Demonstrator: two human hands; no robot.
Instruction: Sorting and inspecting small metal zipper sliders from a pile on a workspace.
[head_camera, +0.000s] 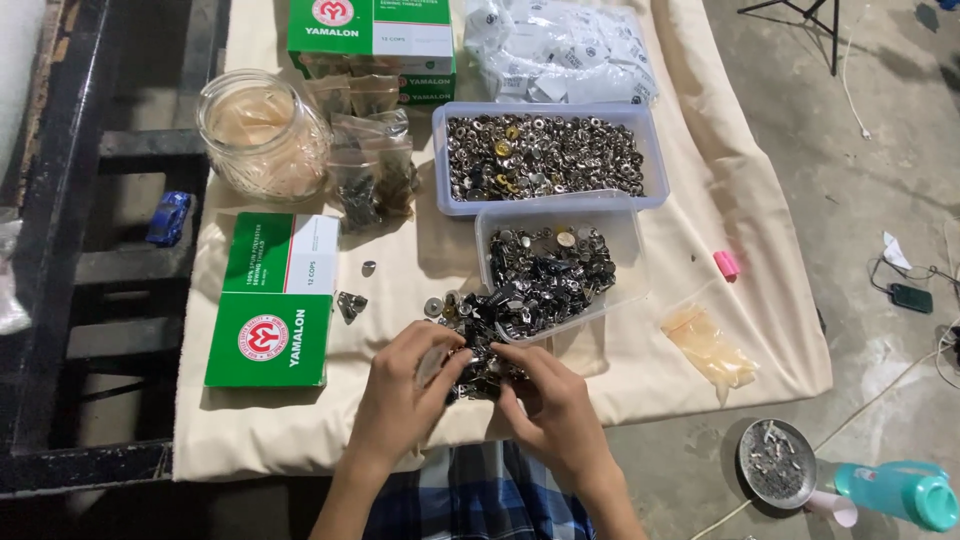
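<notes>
Far left of the cream cloth (700, 180), a dark metal frame (70, 250) runs along its edge, a small blue wrapper (168, 218) resting on a rail. On the cloth's left part stand a glass jar (263, 135) and a flat green and white box (272, 298), with small filled plastic bags (370, 150) just beside the jar. At the cloth's near edge, the left hand (405, 398) pinches a small clear bag (432, 365), fingers curled together; the right hand (548, 405) presses its fingertips into the pile of dark metal fasteners (490, 335) spilling from a tipped clear tub (560, 265). Behind it sits a lavender tray of silvery rings (545, 155). Right of the cloth: bare grey concrete floor (860, 200), a round metal dish (777, 462), a teal bottle (895, 492).
</notes>
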